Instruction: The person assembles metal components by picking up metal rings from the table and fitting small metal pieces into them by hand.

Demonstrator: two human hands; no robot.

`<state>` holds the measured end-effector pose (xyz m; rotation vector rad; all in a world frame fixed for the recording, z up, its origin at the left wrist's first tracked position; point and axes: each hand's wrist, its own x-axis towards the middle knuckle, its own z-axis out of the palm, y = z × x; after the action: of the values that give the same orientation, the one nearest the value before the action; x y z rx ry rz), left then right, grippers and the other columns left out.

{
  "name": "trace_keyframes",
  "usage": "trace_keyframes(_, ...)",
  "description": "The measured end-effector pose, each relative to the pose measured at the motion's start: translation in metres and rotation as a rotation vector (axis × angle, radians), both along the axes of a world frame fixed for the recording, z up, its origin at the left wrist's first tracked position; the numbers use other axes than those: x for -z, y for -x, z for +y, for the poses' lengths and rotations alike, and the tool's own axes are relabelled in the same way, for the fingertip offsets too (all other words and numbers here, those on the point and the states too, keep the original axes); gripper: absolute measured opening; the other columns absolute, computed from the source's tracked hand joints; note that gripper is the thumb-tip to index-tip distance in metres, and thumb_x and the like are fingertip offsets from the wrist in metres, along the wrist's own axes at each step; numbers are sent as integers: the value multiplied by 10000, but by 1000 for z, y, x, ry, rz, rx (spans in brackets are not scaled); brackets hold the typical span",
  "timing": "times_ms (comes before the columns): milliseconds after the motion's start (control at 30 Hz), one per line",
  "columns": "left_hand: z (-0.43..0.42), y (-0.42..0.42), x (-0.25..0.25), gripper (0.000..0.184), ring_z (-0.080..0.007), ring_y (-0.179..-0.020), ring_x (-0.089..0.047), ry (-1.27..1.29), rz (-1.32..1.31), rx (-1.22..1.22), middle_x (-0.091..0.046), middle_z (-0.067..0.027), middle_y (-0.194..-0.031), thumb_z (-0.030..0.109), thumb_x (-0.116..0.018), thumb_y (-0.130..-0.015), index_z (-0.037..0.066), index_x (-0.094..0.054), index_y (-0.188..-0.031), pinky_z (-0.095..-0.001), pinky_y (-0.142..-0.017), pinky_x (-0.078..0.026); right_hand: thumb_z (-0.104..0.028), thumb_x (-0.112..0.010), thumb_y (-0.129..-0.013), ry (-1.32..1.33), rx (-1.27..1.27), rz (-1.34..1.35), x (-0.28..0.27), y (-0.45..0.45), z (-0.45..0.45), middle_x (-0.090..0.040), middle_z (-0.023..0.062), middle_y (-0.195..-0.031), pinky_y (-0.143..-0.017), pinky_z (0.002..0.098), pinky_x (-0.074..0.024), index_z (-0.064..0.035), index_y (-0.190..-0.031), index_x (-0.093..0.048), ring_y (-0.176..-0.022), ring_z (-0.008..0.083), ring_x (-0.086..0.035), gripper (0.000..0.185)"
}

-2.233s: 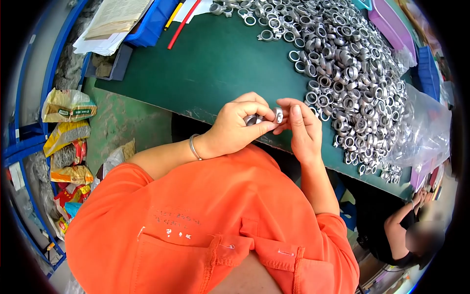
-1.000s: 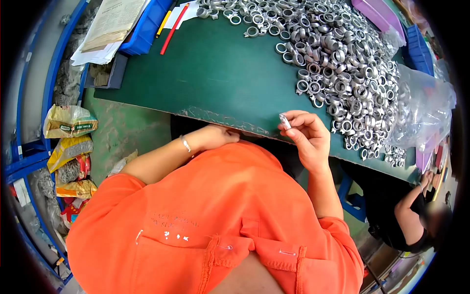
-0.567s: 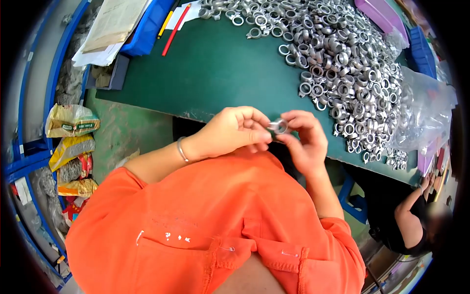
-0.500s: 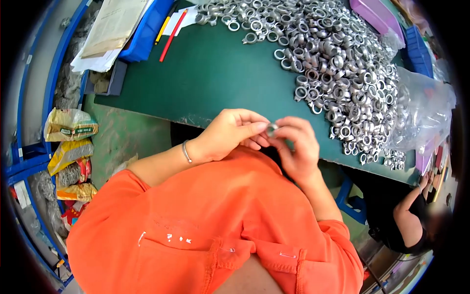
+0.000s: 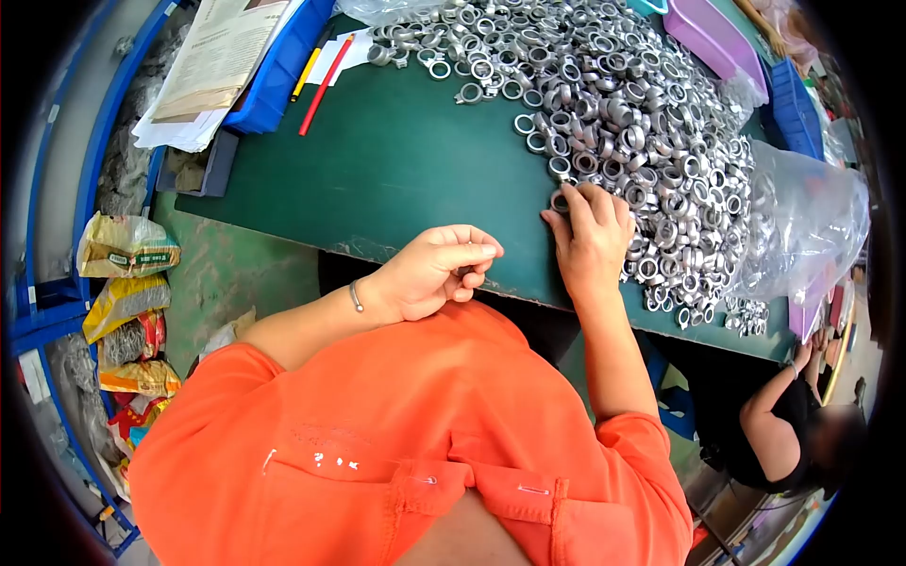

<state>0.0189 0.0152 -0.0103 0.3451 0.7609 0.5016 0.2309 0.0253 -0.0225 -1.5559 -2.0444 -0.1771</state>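
Note:
Over the table's front edge, my left hand (image 5: 436, 274) has its fingers curled in and the thumb laid across them. A small dark spot shows between those fingers, too hidden to make out. Farther right, my right hand (image 5: 595, 241) is at the near left side of a big heap of grey metal rings (image 5: 651, 160). Its thumb and fingertips are closed around one metal ring (image 5: 559, 202) at the heap's edge. Many of the rings have a small lug on one side. The heap lies on the green table (image 5: 377, 151).
A red pen (image 5: 326, 85) and a yellow pen (image 5: 306, 74) lie near a blue bin (image 5: 274, 90) with papers. Clear plastic (image 5: 802, 222) and a pink bin (image 5: 717, 38) border the heap. Another person (image 5: 774, 424) is at the lower right; bags (image 5: 129, 247) stand left.
My hands have come apart. The right hand has moved right and away from me to the heap's edge; the left has drawn back slightly left. The ring that was between them is out of sight.

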Motion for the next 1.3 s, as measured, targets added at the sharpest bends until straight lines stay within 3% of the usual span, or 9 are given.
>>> trace_keyframes(300, 0, -6, -1, 175, -58, -615, -452, -135, 17, -38, -504, 5, -728, 195, -560, -913, 20, -570, -922, -185, -488, -372, 48, -728, -678, 223, -244, 996, -1, 30, -28, -589, 84, -795, -601, 238, -457, 16, -824, -576, -680, 151, -555, 214)
trace_keyframes(600, -1, 0, -6, 99, -40, -631, -440, -238, -7, -71, -552, 1, -777, 118, -608, -873, 25, -611, -905, -178, -494, -355, 78, -697, -685, 100, -412, 779, -3, 35, -34, -570, 136, -972, -710, 294, -495, -10, -816, -563, -802, 229, -607, 207)
trace_keyframes(700, -4, 0, -12, 60, -34, -654, -441, -610, 360, 9, -562, 9, -803, 73, -621, -851, 26, -623, -888, -179, -535, -365, 95, -648, -722, 163, -411, 755, 0, 32, -36, -565, 141, -984, -722, 285, -494, -7, -831, -559, -816, 223, -605, 174)
trace_keyframes(833, -5, -1, -11, 49, -30, -674, -444, -883, 402, -56, -563, 21, -818, 56, -630, -836, 17, -627, -865, -182, -598, -383, 25, -477, -900, 487, -241, 1386, -5, 41, -42, -584, 99, -972, -741, 270, -492, 19, -944, -550, -821, 153, -587, 86)
trace_keyframes(967, -6, -1, -8, 55, -29, -675, -445, -948, 363, -64, -564, 17, -819, 39, -639, -827, 17, -622, -874, -182, -603, -384, -77, -435, -954, 765, -247, 1515, -10, 33, -39, -595, 86, -946, -724, 241, -487, 41, -1023, -554, -806, 129, -581, 181)
trace_keyframes(1033, -6, 1, -12, 89, -44, -698, -478, -811, 370, 9, -571, -1, -849, 80, -591, -868, 19, -607, -931, -196, -613, -414, -32, -515, -908, 802, -259, 1525, -8, 35, -40, -592, 90, -954, -720, 227, -482, 32, -1030, -562, -825, 122, -576, 146)
trace_keyframes(1100, -5, 0, -14, 135, -58, -720, -511, -680, 377, 77, -577, -19, -878, 120, -544, -910, 21, -592, -988, -210, -623, -443, 39, -618, -806, 366, -350, 1231, -7, 42, -38, -593, 102, -964, -720, 240, -480, 0, -997, -590, -849, 155, -581, 198)
trace_keyframes(1200, 0, 0, 1, 366, -154, -873, -589, -47, -220, -133, -566, -93, -1016, 269, -279, -997, 4, -480, -1152, -337, -707, -536, 55, -695, -669, 234, -565, 718, -24, 39, -30, -600, 126, -992, -777, 345, -471, -26, -868, -637, -909, 271, -579, 222)
trace_keyframes(1300, -3, 5, 14, 225, -110, -758, -578, -19, -141, -67, -572, -43, -871, 209, -437, -960, 20, -539, -1029, -256, -558, -500, -20, -692, -683, 166, -565, 534, -14, 31, -25, -600, 116, -974, -737, 355, -456, -26, -857, -635, -859, 276, -569, 184)
